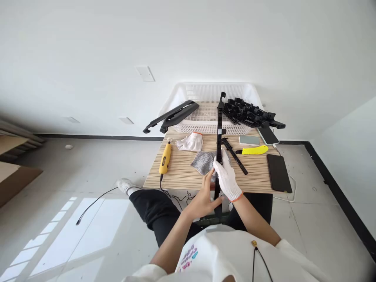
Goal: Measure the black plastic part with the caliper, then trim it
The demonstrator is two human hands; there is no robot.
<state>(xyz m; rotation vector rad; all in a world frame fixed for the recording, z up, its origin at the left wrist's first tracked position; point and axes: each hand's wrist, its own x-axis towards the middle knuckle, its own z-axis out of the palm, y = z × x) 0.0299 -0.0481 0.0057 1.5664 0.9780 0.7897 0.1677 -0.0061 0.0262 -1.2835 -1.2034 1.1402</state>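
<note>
A long, narrow black plastic strip (219,129) stands out in front of me, from near my lap to the basket. My right hand (226,178), in a white knitted glove with an orange cuff, is closed around its lower half. Bare, my left hand (201,199) grips the strip's near end between thumb and fingers. Beneath the hands lies a silvery grey piece of sheet or cloth (202,162), partly hidden. Just right of the strip rests a black caliper (236,157). A second white glove (191,141) lies flat to the left.
A yellow rotary tool (165,158) with a cord lies at the table's left. On the right are a yellow utility knife (253,150) and dark phones (279,173). Behind, a white plastic basket (202,127) carries several black parts (245,111) and long black trims (180,115).
</note>
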